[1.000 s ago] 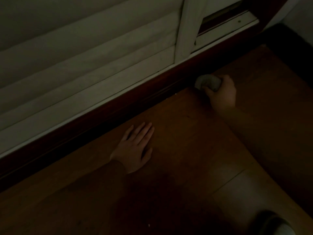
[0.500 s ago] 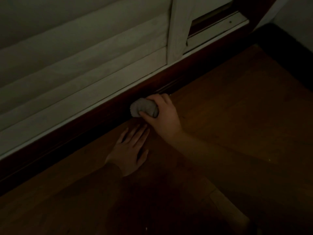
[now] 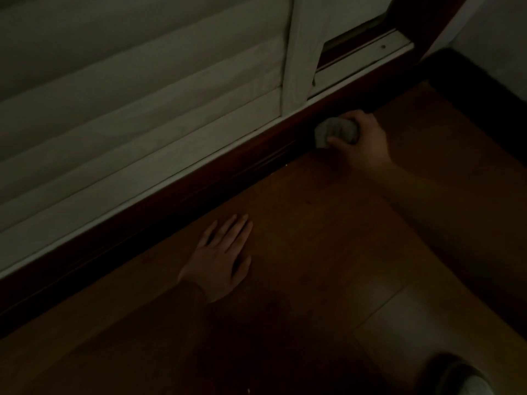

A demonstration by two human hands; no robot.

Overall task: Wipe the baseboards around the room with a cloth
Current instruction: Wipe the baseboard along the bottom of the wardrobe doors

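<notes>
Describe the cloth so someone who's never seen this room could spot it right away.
Start at the pale slatted shutter and drop to the dark red baseboard where it meets the wood floor. Follow that strip right, just past the shutter's white upright post, to the right hand. The cloth is the small grey wad it grips against the baseboard, the only pale thing on that strip.

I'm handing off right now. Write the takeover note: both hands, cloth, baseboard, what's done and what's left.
Left hand: flat on the wooden floor, fingers straight, holding nothing.
Right hand: grips the balled cloth against the dark baseboard, below the white door frame post.
Done: cannot tell from this view how much is wiped.
Left: carry on along the baseboard toward the right corner, then the rest of the room.
</notes>
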